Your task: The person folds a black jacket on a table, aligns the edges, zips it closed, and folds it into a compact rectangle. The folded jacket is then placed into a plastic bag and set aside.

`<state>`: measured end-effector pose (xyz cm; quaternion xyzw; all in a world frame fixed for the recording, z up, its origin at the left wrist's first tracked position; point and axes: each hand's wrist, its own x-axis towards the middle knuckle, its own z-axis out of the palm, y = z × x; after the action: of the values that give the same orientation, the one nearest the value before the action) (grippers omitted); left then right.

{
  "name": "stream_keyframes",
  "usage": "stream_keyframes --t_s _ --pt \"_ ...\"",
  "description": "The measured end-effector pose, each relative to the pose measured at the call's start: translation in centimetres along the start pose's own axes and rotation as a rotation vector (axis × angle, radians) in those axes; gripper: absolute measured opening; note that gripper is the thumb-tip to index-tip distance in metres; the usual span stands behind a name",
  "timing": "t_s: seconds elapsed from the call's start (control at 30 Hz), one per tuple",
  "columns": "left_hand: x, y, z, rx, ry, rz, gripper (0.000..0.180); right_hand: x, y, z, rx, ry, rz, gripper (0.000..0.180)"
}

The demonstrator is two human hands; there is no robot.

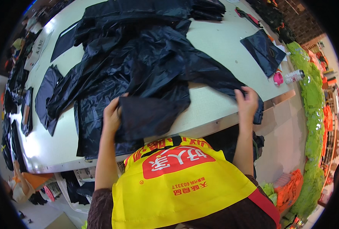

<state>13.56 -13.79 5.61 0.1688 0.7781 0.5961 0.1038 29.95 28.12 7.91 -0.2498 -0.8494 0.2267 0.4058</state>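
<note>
A shiny black garment [139,68], with the look of a jacket, lies spread and wrinkled across the pale worktable. At its near side, my left hand [112,114] is closed on the edge of a matte dark fabric panel [146,116], which hangs folded toward me over the table's front edge. Far off to the right, my right hand [246,103] has its fingers curled at the end of the garment's long sleeve [219,74]. Part of that sleeve end droops past the table edge behind the hand; the exact finger contact is partly hidden.
Folded black garments [209,9] are stacked at the far side. A dark folded piece [263,51], a pink tape roll [278,78] and a can [294,76] sit at the right end of the worktable [211,34]. Lime-green fabric [311,114] is heaped beyond. Another person [18,187] is at lower left.
</note>
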Motion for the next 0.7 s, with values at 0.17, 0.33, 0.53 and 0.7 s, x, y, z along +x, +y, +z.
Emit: stream_keyframes --t_s 0.17,0.33,0.53,0.7 --pt "-2.9 2.1 -7.4 0.624 -0.388 -0.297 0.034 -0.3 14.2 -6.3 -0.474 -0.167 0.310 0.064" --pt "-2.3 8.1 -3.8 0.327 -0.078 -0.058 0.020 1.0 13.6 -6.2 0.023 -0.224 0.745 0.045" --pt "-1.2 13.2 5.0 0.450 -0.197 0.219 0.014 1.8 11.1 -6.2 -0.359 -0.112 0.546 0.059" --pt "-2.1 16.4 6.8 0.581 -0.293 0.224 0.016 -2.8 14.5 -8.1 -0.454 -0.428 0.676 0.072"
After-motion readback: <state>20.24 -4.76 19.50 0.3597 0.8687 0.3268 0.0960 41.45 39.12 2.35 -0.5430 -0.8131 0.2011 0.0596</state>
